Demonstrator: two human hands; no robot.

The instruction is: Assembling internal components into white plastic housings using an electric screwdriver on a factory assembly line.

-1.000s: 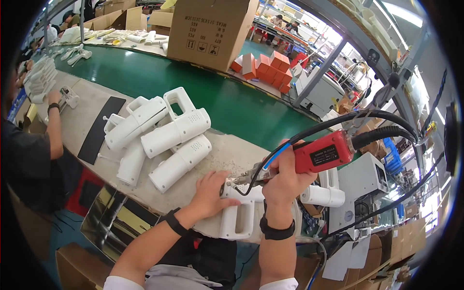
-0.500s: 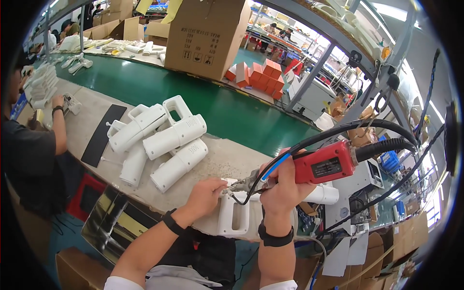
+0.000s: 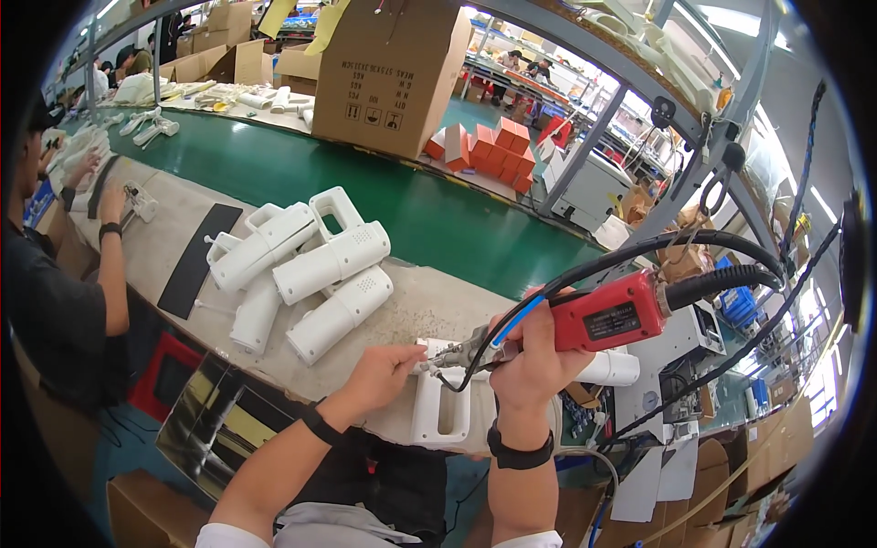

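Note:
My right hand (image 3: 528,370) is wrapped round a red corded power screwdriver (image 3: 607,315), its metal nose pointing left. Under the tool's tip, at the table's near edge, lies a white plastic housing (image 3: 425,420) with a looped handle turned toward me. My left hand (image 3: 379,376) is pinched closed beside the tip, at the far end of that handle. Whatever its fingertips hold is too small to make out. The nose of the tool and a black cable partly cover the housing.
Several white housings (image 3: 333,260) are piled to the left, beside a black strip (image 3: 199,260). Beyond the table runs a green conveyor belt (image 3: 438,219), with a large carton (image 3: 388,82) behind it. A co-worker (image 3: 64,283) sits at the far left. Cables hang at right.
My left fingertips have shifted slightly down and left, away from the tool's tip. The screwdriver stays almost in place. At the far left, the co-worker's hands have moved and a dark strip shows there.

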